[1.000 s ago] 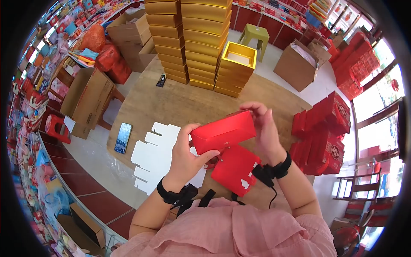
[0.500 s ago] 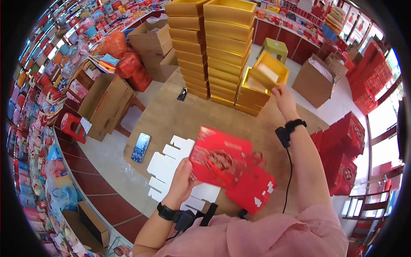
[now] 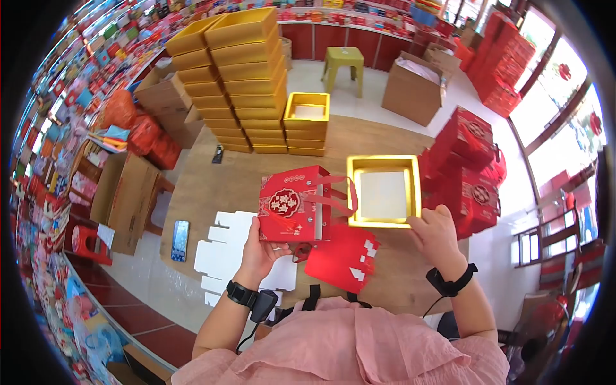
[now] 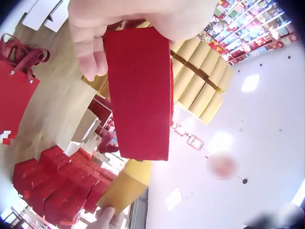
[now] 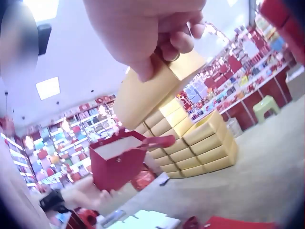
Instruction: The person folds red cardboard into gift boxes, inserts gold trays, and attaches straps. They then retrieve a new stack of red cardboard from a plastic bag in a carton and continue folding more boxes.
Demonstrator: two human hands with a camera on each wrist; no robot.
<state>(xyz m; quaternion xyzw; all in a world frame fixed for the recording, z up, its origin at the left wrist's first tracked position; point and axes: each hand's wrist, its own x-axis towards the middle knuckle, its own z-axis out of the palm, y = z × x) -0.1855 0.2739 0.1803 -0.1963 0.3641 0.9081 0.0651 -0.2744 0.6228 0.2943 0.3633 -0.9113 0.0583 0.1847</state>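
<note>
My left hand (image 3: 260, 251) grips a red gift bag (image 3: 282, 204) by its lower part, fingers and thumb curled round it. The bag has a round printed emblem, red ribbon handles (image 3: 340, 196) and an opened top that faces right. Its plain red bottom (image 4: 139, 95) fills the middle of the left wrist view. My right hand (image 3: 439, 234) pinches the near right corner of an open gold box (image 3: 383, 160), thumb against its side (image 5: 143, 90). A white base shows inside the box. Held over the table, the box is just right of the bag's mouth.
Tall stacks of gold boxes (image 3: 253, 86) and a shorter stack (image 3: 306, 135) stand at the table's far side. A flat red bag (image 3: 340, 263) and white die-cut card (image 3: 221, 247) lie near me. A phone (image 3: 180, 240) is at left, filled red bags (image 3: 475, 192) at right.
My right hand left the bag, lifted a gold box off the shorter stack and brought it back towards me. The left hand turned the bag so its printed face and opened top show.
</note>
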